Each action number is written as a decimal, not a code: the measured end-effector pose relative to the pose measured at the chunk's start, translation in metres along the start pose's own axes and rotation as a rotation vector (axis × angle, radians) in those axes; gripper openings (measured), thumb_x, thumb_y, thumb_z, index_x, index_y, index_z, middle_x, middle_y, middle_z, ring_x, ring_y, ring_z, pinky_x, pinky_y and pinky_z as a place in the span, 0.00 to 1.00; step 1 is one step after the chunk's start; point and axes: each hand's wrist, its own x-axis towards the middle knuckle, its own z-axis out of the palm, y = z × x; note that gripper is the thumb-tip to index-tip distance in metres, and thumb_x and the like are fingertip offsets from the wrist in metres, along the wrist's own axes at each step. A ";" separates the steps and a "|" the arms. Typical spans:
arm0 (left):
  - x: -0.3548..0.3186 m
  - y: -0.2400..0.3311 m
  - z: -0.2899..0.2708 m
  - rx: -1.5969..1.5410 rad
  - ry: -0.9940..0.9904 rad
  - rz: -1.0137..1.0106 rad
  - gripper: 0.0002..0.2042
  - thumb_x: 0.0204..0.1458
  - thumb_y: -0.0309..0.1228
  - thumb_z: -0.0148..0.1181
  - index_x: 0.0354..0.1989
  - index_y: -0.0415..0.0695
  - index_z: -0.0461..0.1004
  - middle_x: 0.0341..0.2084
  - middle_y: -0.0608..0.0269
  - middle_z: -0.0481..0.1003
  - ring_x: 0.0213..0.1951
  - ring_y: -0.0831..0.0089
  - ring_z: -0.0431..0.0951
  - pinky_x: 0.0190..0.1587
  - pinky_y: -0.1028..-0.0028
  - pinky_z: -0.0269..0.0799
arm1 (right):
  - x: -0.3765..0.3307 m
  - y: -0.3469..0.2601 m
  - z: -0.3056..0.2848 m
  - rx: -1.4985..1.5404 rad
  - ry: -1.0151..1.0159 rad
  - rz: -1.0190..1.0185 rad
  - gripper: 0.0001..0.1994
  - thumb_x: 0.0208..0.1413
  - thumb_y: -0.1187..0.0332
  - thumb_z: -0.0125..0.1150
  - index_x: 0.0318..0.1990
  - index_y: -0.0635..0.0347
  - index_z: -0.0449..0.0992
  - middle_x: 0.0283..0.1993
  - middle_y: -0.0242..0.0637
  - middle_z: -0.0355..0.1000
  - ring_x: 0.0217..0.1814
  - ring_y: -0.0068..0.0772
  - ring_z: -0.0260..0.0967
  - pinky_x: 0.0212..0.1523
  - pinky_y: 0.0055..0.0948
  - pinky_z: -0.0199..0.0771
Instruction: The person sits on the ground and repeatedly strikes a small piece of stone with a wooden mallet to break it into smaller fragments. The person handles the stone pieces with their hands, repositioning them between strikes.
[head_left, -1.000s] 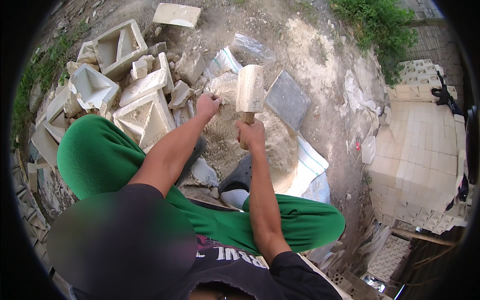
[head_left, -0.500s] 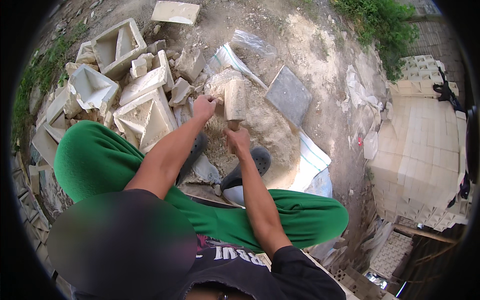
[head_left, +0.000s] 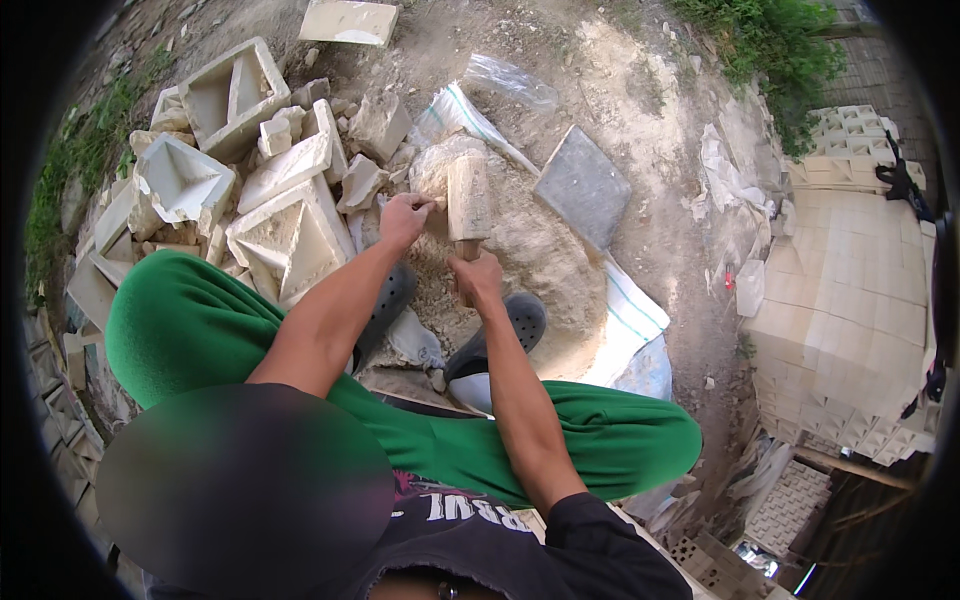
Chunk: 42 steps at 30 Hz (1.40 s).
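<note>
A pale, dust-coated mallet with a thick block-like head lies over the heap of crumbled off-white material between my feet. My right hand wraps round its short handle, just below the head. To the left of the mallet head is my left hand, fingers drawn together and pointing at the head's side. Whatever those fingertips pinch, if anything, is too small to make out. Beneath the heap a white woven sack with blue-green stripes sticks out.
Broken cream-coloured hollow blocks pile up on the left. A grey square slab lies right of the heap, a clear plastic sheet beyond it. Pale blocks stand in a large stack at the far right. My dark clogs flank the heap's near edge.
The whole view has shifted slightly, with the slab and block stack a little farther right. Both hands and the mallet stay nearly where they were.
</note>
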 end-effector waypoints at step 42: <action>0.000 0.007 0.021 -0.091 0.001 -0.285 0.14 0.52 0.41 0.67 0.42 0.48 0.85 0.32 0.55 0.84 0.35 0.65 0.84 0.42 0.68 0.76 | 0.019 -0.004 0.017 0.046 0.301 -0.247 0.15 0.44 0.59 0.65 0.26 0.66 0.81 0.18 0.42 0.76 0.21 0.38 0.78 0.30 0.37 0.77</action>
